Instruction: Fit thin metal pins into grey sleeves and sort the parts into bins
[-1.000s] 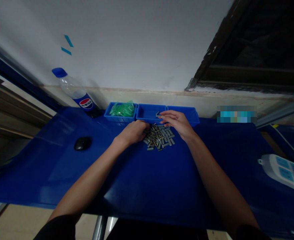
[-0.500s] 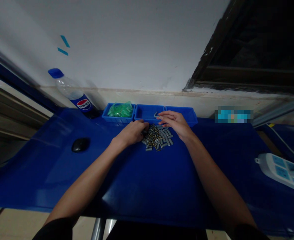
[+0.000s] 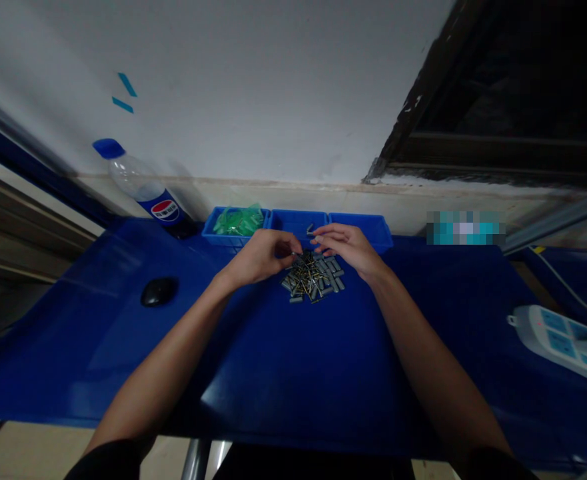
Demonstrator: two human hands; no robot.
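We see the left hand (image 3: 260, 257) raised off the blue table (image 3: 293, 373). Half a second ago it lay low, its knuckles at the left edge of the pile of small metal pieces (image 3: 313, 280). Now it hovers over that edge with the fingers curled and the thumb and fingertips pressed together. Something tiny seems to sit in the pinch, but it is too small for us to be sure.

The right hand (image 3: 348, 245) has turned a little. Earlier its fingers reached toward the middle bin (image 3: 293, 223); now they point left, toward the other hand, over the far side of the pile. They lie side by side, gently bent, and we cannot tell whether the thumb below grips a piece. The two sets of fingertips are near each other but not touching.

The pile has stayed in place on the table, just in front of the row of three blue bins. The left bin (image 3: 213, 233) holds green bags (image 3: 238, 220), the middle bin holds one small piece, and the right bin (image 3: 378, 230) is partly hidden by the right hand.

The Pepsi bottle (image 3: 143, 190), computer mouse (image 3: 159, 291) and white power strip (image 3: 563, 340) lie where they did before.
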